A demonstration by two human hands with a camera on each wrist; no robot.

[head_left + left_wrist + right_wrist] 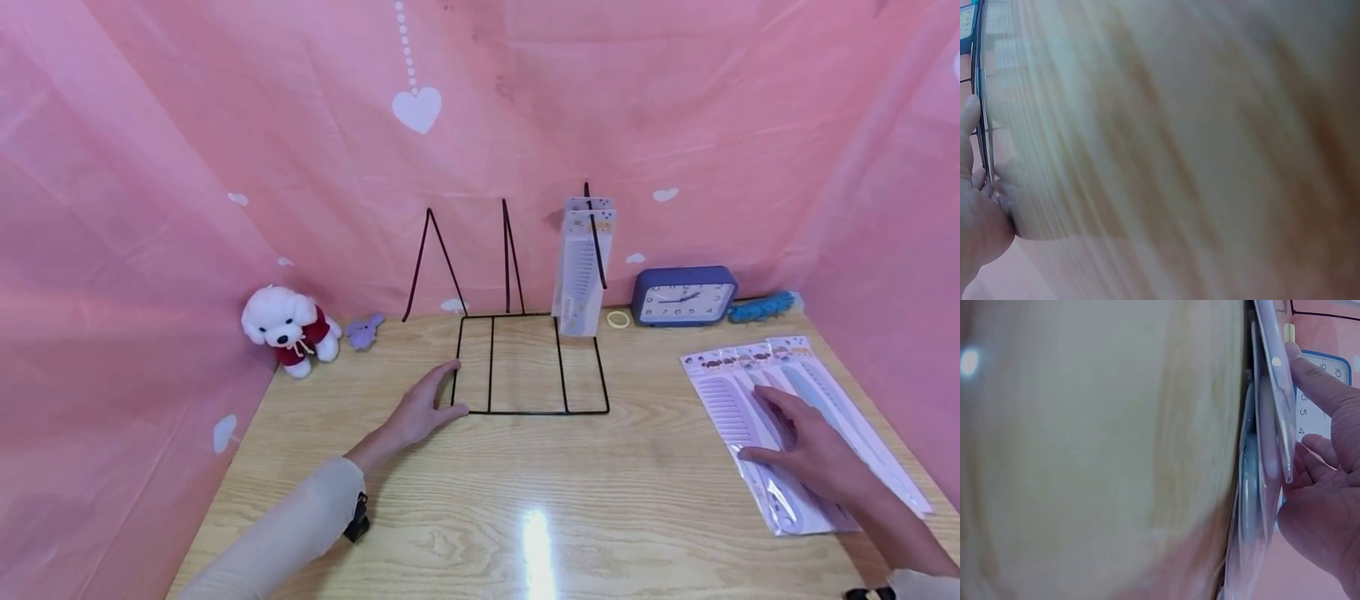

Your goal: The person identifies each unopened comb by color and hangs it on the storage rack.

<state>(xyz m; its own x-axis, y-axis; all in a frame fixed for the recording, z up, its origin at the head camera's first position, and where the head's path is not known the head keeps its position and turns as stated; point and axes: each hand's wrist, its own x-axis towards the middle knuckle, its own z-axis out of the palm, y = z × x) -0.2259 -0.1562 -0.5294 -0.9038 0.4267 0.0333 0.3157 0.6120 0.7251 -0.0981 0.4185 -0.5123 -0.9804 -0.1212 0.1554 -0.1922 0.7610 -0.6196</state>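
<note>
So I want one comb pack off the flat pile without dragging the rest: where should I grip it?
Likely the top comb pack's left edge, nearest the right hand. It lies flat on the table, so slide fingertips under that edge from the left and pinch.

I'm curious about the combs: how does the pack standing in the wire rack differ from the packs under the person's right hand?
The comb pack in the rack stands upright, alone and untouched. The comb packs on the table lie flat, fanned out and overlapping, with the right hand resting on them. Both are pale combs in clear packaging with printed tops.
</note>
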